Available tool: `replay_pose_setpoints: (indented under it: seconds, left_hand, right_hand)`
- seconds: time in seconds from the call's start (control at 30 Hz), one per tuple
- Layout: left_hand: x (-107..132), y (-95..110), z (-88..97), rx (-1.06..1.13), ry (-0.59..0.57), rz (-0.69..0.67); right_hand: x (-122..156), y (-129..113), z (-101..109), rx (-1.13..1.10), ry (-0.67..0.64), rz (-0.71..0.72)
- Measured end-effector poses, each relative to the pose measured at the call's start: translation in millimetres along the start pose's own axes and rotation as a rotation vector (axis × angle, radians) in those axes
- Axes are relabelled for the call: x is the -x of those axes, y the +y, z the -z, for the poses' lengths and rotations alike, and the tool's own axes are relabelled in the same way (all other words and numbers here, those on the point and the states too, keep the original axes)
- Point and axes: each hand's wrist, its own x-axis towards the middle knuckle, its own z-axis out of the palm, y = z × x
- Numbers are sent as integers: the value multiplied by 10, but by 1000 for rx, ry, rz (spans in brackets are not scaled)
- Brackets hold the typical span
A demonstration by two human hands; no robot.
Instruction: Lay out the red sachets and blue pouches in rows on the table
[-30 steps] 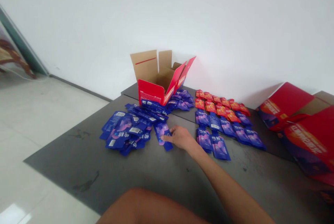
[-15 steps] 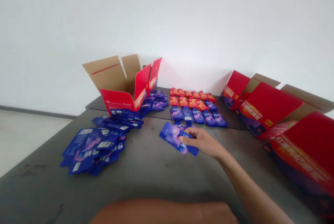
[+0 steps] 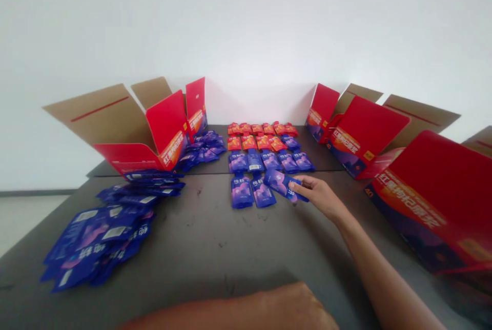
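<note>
My right hand pinches a blue-and-purple pouch by its right end, tilted, just above the table. Left of it, two matching pouches lie side by side in the nearest row. Behind them runs a row of blue pouches, one with a barcode side up. Farther back are rows of red-orange pouches, with a blue one at the right end. My left hand rests low at the bottom edge, away from the pouches; its fingers cannot be made out.
A heap of blue pouches covers the table's left side, with another pile behind. Open red cartons stand at the back left. More red cartons line the right side. A white wall is behind.
The view has shifted to the right. My right hand has carried the pouch forward and right, beside the two pouches of the nearest row, which now show fully.
</note>
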Motion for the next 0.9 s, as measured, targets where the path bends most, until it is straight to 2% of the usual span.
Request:
replay_pose_setpoints:
  seconds: [0.07, 0.1, 0.2, 0.27, 0.3, 0.37, 0.43, 0.53, 0.63, 0.77, 0.83, 0.9]
  left_hand:
    - [-16, 92, 136, 117, 88, 65]
    - [-30, 133, 214, 256, 164, 103]
    - [-78, 189, 424, 802, 483, 406]
    - [-102, 164, 500, 1021, 624, 522]
    - [-109, 142, 515, 1075, 677, 537]
    - [-118, 104, 516, 1108, 757, 531]
    - [-126, 97, 500, 1131, 783, 506]
    - [-146, 147, 490, 1120, 778, 524]
    - [-166, 202, 503, 1061, 815, 626]
    - [-176, 213, 515, 988, 900, 688]
    - [-177, 197, 520, 972, 949, 696]
    - [-177, 169, 537, 946, 1046, 713]
  right_hand:
    - [55, -31, 120, 38, -62, 26]
    - [91, -54, 196, 49, -86, 32]
    - [225, -114, 470, 15, -74, 26]
    - [327, -129, 655, -29, -72, 19]
    - [374, -128, 732, -55, -85, 20]
    - [445, -123, 829, -109, -128, 16]
    - [471, -128, 835, -141, -182, -10]
    - [437, -165, 701, -125, -287, -49]
    - [375, -205, 493, -113, -355, -37]
    - [312, -200, 288, -140, -337, -35]
    - [287, -170, 263, -136, -294, -34]
    - [266, -128, 295, -136, -290, -12]
